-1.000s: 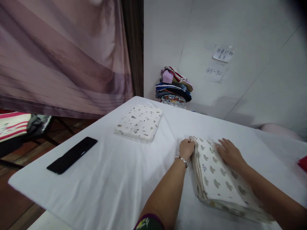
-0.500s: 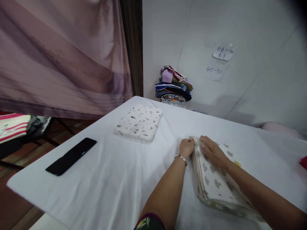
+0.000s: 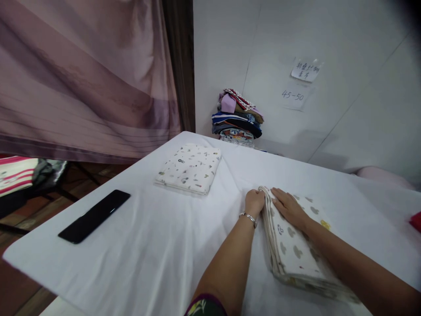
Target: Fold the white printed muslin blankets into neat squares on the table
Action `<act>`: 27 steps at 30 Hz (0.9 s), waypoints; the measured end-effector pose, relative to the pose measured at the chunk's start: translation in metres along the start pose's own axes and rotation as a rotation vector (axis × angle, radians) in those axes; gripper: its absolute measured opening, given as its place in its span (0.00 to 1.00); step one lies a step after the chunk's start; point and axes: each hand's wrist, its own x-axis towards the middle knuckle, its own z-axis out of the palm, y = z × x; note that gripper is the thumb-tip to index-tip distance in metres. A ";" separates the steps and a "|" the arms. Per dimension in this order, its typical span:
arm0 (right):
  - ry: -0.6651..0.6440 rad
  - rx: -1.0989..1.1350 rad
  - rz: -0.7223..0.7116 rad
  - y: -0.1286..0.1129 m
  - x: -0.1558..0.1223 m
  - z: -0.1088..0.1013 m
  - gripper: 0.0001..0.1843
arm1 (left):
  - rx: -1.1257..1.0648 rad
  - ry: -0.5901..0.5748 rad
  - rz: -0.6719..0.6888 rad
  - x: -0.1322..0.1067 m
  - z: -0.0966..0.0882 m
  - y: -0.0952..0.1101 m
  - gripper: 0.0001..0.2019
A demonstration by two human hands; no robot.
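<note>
Left hand [image 3: 255, 202] pinches the cloth [image 3: 291, 259] at its far left corner; right hand [image 3: 291, 210] lies flat on top; the cloth rests on the table [image 3: 158, 245]; open room separates it from the bundle [image 3: 190, 170] and, near the left edge, the phone [image 3: 95, 216].

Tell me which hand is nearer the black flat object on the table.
Left. The left hand is at the left edge of the grey-patterned cloth, to the right of the black flat object; the right hand, on top of that cloth, is farther right.
</note>
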 end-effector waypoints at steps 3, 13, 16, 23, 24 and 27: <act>0.068 0.048 -0.012 -0.005 0.002 0.000 0.28 | -0.011 -0.014 0.002 0.001 -0.001 0.000 0.14; 0.021 -0.078 -0.119 -0.019 -0.008 0.006 0.29 | -0.081 -0.107 -0.007 0.001 -0.009 0.001 0.09; 0.071 -0.116 -0.105 -0.022 -0.022 0.003 0.29 | -0.122 -0.180 -0.014 -0.003 -0.014 0.003 0.08; 0.044 -0.099 -0.116 -0.037 -0.062 -0.009 0.28 | -0.153 -0.313 0.016 -0.013 -0.026 0.008 0.07; 0.028 -0.091 -0.130 -0.038 -0.068 -0.010 0.28 | -0.148 -0.314 0.015 -0.013 -0.026 0.007 0.08; -0.032 -0.078 -0.179 -0.040 -0.084 -0.007 0.28 | -0.124 -0.302 0.011 -0.012 -0.024 0.004 0.11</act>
